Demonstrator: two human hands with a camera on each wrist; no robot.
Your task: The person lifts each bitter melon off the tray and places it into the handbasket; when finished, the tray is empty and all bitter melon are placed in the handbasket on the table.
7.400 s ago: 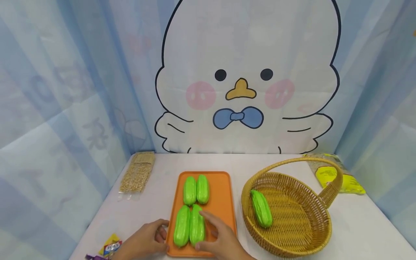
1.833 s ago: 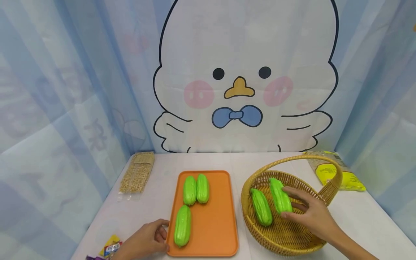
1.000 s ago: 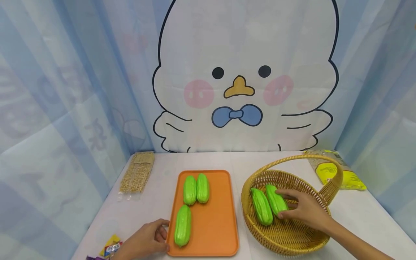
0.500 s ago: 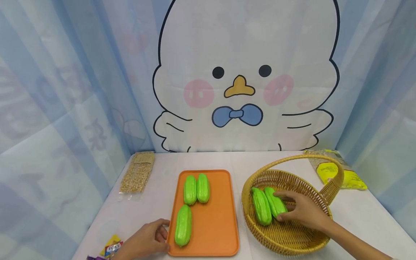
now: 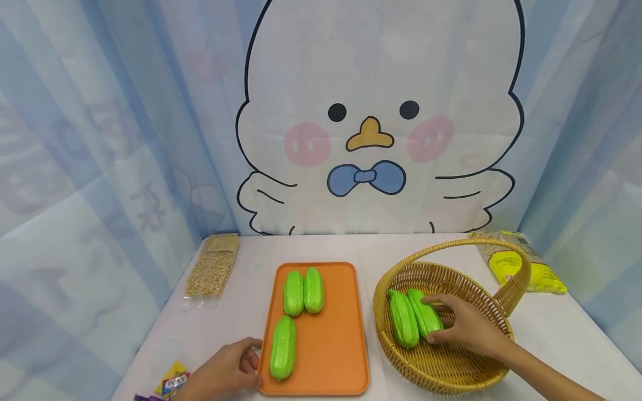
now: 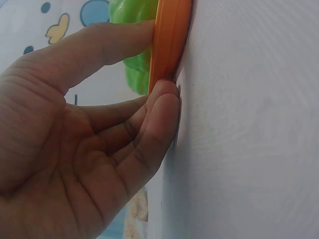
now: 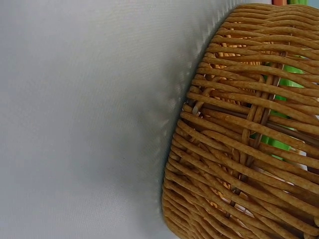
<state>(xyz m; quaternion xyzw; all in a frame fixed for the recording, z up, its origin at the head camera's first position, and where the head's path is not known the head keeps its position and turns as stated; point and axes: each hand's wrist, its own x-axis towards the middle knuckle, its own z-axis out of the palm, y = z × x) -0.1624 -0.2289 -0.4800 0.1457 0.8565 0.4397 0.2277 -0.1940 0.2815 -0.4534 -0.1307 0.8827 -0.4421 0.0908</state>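
My left hand point(image 5: 228, 365) rests at the left edge of an orange tray point(image 5: 333, 362). In the left wrist view its thumb and relaxed fingers point(image 6: 162, 117) touch the tray's rim point(image 6: 167, 42) from outside. On the tray lie three green ridged gourds point(image 5: 283, 348), two side by side at the back and one at the front left. Inside the wicker basket point(image 5: 446, 384), my right hand point(image 5: 463, 326) holds a green gourd point(image 5: 422, 312) between thumb and fingers, next to another gourd point(image 5: 403, 320). The right wrist view shows the basket's outer weave point(image 7: 249, 124); the right hand is hidden there.
The basket's handle point(image 5: 451, 243) arches over its far side. A bag of grain point(image 5: 213, 267) lies at the back left, a yellow-labelled bag point(image 5: 521, 270) at the back right. Small colourful wrappers point(image 5: 173, 381) sit by the left forearm. A printed curtain point(image 5: 371, 72) stands behind the table.
Since the earliest frame, the right hand has carried a gourd from the tray's front into the basket and lowered it beside the other. The left hand has stayed at the tray's edge.
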